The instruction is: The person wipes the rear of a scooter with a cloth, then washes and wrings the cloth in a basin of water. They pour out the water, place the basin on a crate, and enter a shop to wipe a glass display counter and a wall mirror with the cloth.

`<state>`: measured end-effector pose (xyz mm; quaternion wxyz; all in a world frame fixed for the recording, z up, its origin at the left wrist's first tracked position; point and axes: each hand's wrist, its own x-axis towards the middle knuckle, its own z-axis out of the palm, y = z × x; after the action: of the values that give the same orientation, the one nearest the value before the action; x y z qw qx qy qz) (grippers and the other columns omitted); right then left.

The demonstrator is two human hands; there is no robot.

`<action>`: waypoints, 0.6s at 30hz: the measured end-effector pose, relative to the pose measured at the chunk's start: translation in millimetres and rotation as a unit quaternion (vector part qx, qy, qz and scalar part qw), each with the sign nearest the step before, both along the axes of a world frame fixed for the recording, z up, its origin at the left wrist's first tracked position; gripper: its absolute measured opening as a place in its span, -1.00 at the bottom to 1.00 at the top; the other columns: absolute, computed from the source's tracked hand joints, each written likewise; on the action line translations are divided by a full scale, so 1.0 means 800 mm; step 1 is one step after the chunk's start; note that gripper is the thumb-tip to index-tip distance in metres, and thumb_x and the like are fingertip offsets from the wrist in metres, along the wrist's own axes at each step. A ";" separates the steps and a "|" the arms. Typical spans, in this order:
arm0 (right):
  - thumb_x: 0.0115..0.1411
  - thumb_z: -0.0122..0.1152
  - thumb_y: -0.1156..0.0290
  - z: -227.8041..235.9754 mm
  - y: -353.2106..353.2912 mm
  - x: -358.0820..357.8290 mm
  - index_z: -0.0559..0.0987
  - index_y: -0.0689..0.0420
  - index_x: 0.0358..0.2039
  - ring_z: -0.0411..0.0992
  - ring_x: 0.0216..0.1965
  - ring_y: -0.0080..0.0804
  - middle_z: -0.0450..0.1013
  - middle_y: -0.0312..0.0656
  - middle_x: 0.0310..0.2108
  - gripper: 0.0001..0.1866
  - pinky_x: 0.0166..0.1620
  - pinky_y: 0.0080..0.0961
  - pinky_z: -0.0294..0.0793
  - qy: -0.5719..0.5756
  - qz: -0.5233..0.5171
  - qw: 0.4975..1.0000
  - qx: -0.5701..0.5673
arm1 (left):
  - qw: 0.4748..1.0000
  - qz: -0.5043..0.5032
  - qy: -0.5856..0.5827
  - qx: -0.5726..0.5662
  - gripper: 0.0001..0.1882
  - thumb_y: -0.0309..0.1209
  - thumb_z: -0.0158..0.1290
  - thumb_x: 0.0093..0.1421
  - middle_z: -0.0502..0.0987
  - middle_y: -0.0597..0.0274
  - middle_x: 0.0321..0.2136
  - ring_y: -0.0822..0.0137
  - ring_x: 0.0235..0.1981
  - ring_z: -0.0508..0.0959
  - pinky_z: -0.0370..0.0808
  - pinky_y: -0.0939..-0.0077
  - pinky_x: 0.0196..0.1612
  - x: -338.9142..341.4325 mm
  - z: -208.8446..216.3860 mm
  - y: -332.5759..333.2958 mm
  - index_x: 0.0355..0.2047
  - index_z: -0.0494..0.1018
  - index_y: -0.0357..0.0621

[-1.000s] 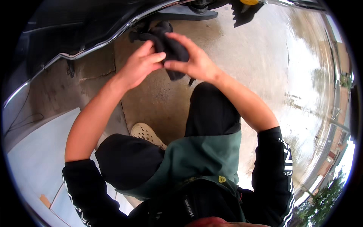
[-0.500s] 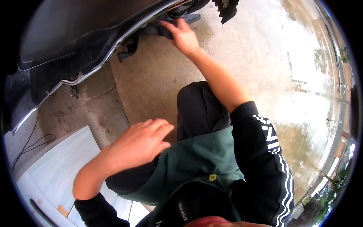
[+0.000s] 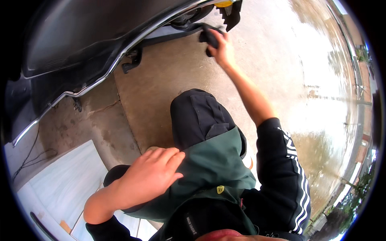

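Observation:
My right hand (image 3: 223,51) is raised at the far side, fingers curled around a black object (image 3: 208,37) with rounded ends. Blur hides its exact kind, and I cannot tell whether it touches the vehicle part behind it. Just left of it, a dark curved bar (image 3: 171,37) runs under the bright metal edge (image 3: 116,57) of a dark vehicle (image 3: 92,30). My left hand (image 3: 155,170) lies palm down over my thigh and the green apron (image 3: 205,160), its fingers extended and nothing visible in it.
A black toothed piece (image 3: 232,17) and a bit of yellow (image 3: 223,3) show beyond my right hand. Below the vehicle hangs a dark bracket (image 3: 132,61). Pale panels (image 3: 66,176) and a thin black cable (image 3: 34,158) lie at the left. Wet concrete (image 3: 325,80) spreads rightward.
My right hand has moved right and slightly nearer, off the vehicle's underside, with the black object in it. More of the curved bar shows. My left hand has shifted slightly nearer; my knee has moved left.

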<state>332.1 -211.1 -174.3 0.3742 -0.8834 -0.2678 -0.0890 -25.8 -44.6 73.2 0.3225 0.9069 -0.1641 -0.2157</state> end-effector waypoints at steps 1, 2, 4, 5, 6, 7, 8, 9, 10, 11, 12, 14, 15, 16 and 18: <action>-0.04 0.47 0.52 0.016 0.020 -0.010 0.48 -0.16 0.22 0.47 0.02 0.13 0.36 0.03 0.01 -0.24 0.08 -0.13 0.53 0.003 0.026 1.000 -0.014 | 1.000 -0.021 -0.003 -0.006 -0.49 -0.32 0.24 0.20 0.48 0.02 0.01 0.05 0.00 0.53 0.48 0.25 0.06 0.008 0.005 -0.006 0.08 0.39 -0.34; -0.04 0.48 0.48 0.017 0.039 -0.010 0.48 -0.19 0.22 0.48 -0.02 0.16 0.36 0.03 -0.01 -0.24 0.03 -0.11 0.55 0.009 0.033 0.999 -0.024 | 1.000 -0.025 -0.012 -0.015 -0.48 -0.33 0.26 0.18 0.48 0.01 0.01 0.05 -0.01 0.53 0.49 0.25 0.05 0.014 0.011 -0.013 0.08 0.40 -0.34; -0.03 0.49 0.41 -0.015 0.070 0.012 0.50 -0.20 0.16 0.49 -0.05 0.15 0.36 0.05 -0.01 -0.32 0.01 -0.13 0.57 0.015 -0.014 1.000 -0.015 | 1.000 -0.018 -0.010 -0.015 -0.48 -0.33 0.25 0.19 0.50 0.01 0.04 0.03 0.02 0.53 0.49 0.23 0.07 0.024 0.020 -0.024 0.10 0.42 -0.32; -0.01 0.49 0.36 -0.021 0.068 0.019 0.51 -0.19 0.16 0.50 -0.04 0.14 0.37 0.05 0.00 -0.34 0.01 -0.13 0.58 0.012 -0.010 0.999 -0.032 | 1.000 -0.011 -0.006 -0.016 -0.49 -0.33 0.25 0.20 0.50 0.01 0.06 0.02 0.04 0.53 0.50 0.21 0.08 0.025 0.023 -0.027 0.11 0.44 -0.31; 0.01 0.48 0.33 -0.027 0.054 0.023 0.52 -0.17 0.15 0.50 -0.04 0.13 0.38 0.05 0.01 -0.36 0.02 -0.13 0.57 0.030 -0.030 0.998 -0.053 | 1.000 0.002 -0.013 -0.015 -0.49 -0.33 0.25 0.20 0.51 0.02 0.05 0.01 0.04 0.54 0.49 0.21 0.08 0.026 0.023 -0.028 0.10 0.44 -0.30; 0.03 0.47 0.29 -0.037 0.031 0.034 0.52 -0.15 0.15 0.51 -0.03 0.13 0.40 0.05 0.02 -0.38 0.03 -0.13 0.57 0.043 -0.048 0.995 -0.075 | 1.000 0.010 -0.006 -0.011 -0.49 -0.33 0.26 0.20 0.52 0.02 0.05 0.01 0.04 0.54 0.49 0.21 0.08 0.027 0.021 -0.029 0.10 0.44 -0.29; 0.08 0.44 0.27 -0.074 -0.005 0.068 0.54 -0.08 0.15 0.51 0.00 0.12 0.43 0.06 0.04 -0.43 0.05 -0.14 0.56 0.061 -0.138 0.985 -0.085 | 1.000 0.009 0.000 -0.012 -0.49 -0.33 0.26 0.19 0.52 0.02 0.05 0.01 0.04 0.54 0.49 0.21 0.08 0.029 0.018 -0.027 0.10 0.44 -0.28; 0.12 0.41 0.25 -0.080 -0.034 0.095 0.55 -0.01 0.14 0.50 0.03 0.12 0.45 0.11 0.02 -0.46 0.10 -0.16 0.54 0.271 -0.206 0.934 -0.105 | 1.000 0.019 0.008 -0.007 -0.49 -0.33 0.26 0.19 0.53 0.02 0.05 0.00 0.04 0.54 0.49 0.21 0.09 0.030 0.015 -0.024 0.11 0.44 -0.28; 0.14 0.39 0.24 -0.090 -0.063 0.091 0.52 -0.02 0.18 0.51 0.01 0.15 0.42 0.16 0.04 -0.43 0.11 -0.13 0.53 0.168 -0.208 0.961 -0.077 | 1.000 0.027 0.014 -0.002 -0.49 -0.33 0.26 0.19 0.53 0.01 0.05 -0.01 0.04 0.54 0.48 0.19 0.09 0.031 0.013 -0.024 0.10 0.44 -0.28; 0.14 0.40 0.27 -0.086 -0.073 0.082 0.49 -0.04 0.21 0.49 0.02 0.15 0.38 0.17 0.06 -0.40 0.12 -0.13 0.52 0.111 -0.225 0.967 -0.034 | 1.000 0.022 0.019 0.002 -0.49 -0.32 0.26 0.19 0.54 0.01 0.05 -0.01 0.04 0.54 0.48 0.19 0.09 0.036 0.009 -0.020 0.10 0.44 -0.28; 0.12 0.41 0.39 -0.083 -0.094 0.082 0.46 -0.05 0.23 0.47 0.05 0.13 0.35 0.14 0.08 -0.37 0.13 -0.14 0.51 0.023 -0.183 0.982 0.037 | 1.000 0.013 0.025 0.002 -0.49 -0.32 0.26 0.19 0.54 0.01 0.05 -0.01 0.04 0.54 0.48 0.19 0.09 0.040 0.005 -0.018 0.10 0.45 -0.28; 0.09 0.42 0.48 -0.017 -0.087 0.063 0.51 0.00 0.20 0.45 0.05 0.09 0.39 0.11 -0.03 -0.38 0.15 -0.16 0.45 -0.049 -0.152 0.979 0.126 | 0.999 0.014 0.036 0.003 -0.50 -0.32 0.26 0.19 0.54 0.00 0.04 -0.02 0.04 0.54 0.49 0.18 0.08 0.049 -0.006 -0.022 0.10 0.45 -0.27; 0.09 0.41 0.50 0.010 -0.080 0.064 0.50 0.00 0.21 0.45 0.04 0.08 0.38 0.10 -0.03 -0.38 0.14 -0.16 0.45 -0.088 -0.145 0.976 0.136 | 0.999 0.016 0.031 0.004 -0.50 -0.32 0.26 0.20 0.54 0.00 0.03 -0.03 0.04 0.54 0.49 0.17 0.08 0.057 -0.009 -0.023 0.10 0.45 -0.27; 0.08 0.42 0.49 0.032 -0.067 0.071 0.48 -0.01 0.23 0.44 0.02 0.11 0.37 0.11 -0.02 -0.35 0.13 -0.15 0.46 -0.121 -0.124 0.974 0.144 | 0.999 0.019 0.025 0.007 -0.50 -0.32 0.25 0.20 0.55 0.00 0.02 -0.04 0.03 0.54 0.49 0.17 0.07 0.064 -0.013 -0.023 0.10 0.45 -0.26; 0.07 0.42 0.50 0.048 -0.019 0.092 0.44 -0.03 0.26 0.43 0.01 0.17 0.35 0.14 0.00 -0.30 0.11 -0.15 0.46 -0.145 -0.096 0.971 0.165 | 0.999 0.036 0.039 0.013 -0.50 -0.32 0.25 0.20 0.55 -0.01 0.01 -0.06 0.01 0.55 0.50 0.16 0.06 0.068 -0.013 -0.021 0.10 0.45 -0.26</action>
<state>405.4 -226.4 -135.8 0.4617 -0.8087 -0.2151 -0.2944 28.6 -61.7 62.5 0.3245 0.9073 -0.1161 -0.2408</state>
